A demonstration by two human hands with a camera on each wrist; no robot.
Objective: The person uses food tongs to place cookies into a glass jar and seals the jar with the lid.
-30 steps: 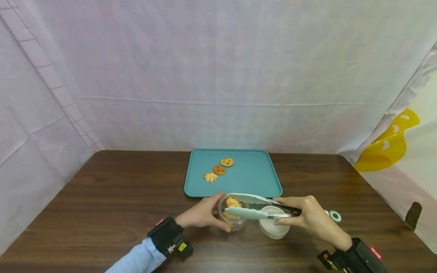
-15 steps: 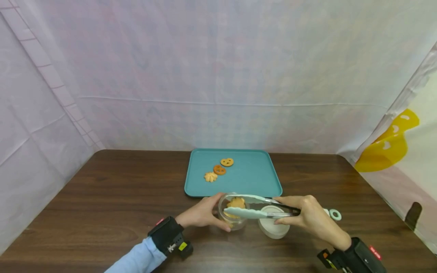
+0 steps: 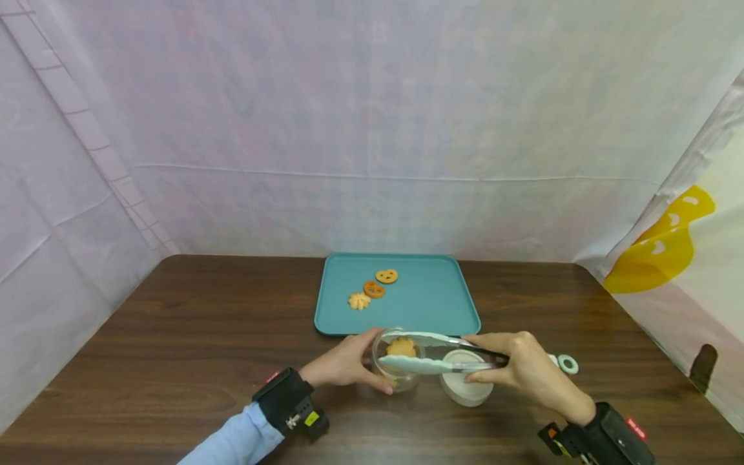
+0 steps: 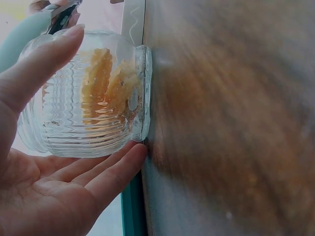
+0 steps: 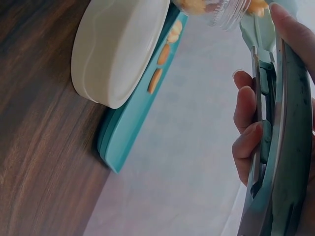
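My left hand holds a ribbed clear glass jar, thumb on one side and fingers on the other. The jar stands on the table, with yellow cookies inside. My right hand grips tongs with pale mint tips, which reach over the jar's mouth. Between the tips, at the mouth, shows a ridged cookie; whether both tips touch it I cannot tell. In the right wrist view, part of a cookie shows beside the jar's rim.
Behind the jar lies a teal tray bearing a flower-shaped cookie and two pretzel-shaped ones, a brown cookie and a yellow cookie. A round white lid sits right of the jar, under the tongs. A pale cloth hangs behind the table.
Between the tongs' tips, the cookie has turned to show a broader face. The tongs and right hand have shifted very slightly left. My left hand and the jar look unmoved.
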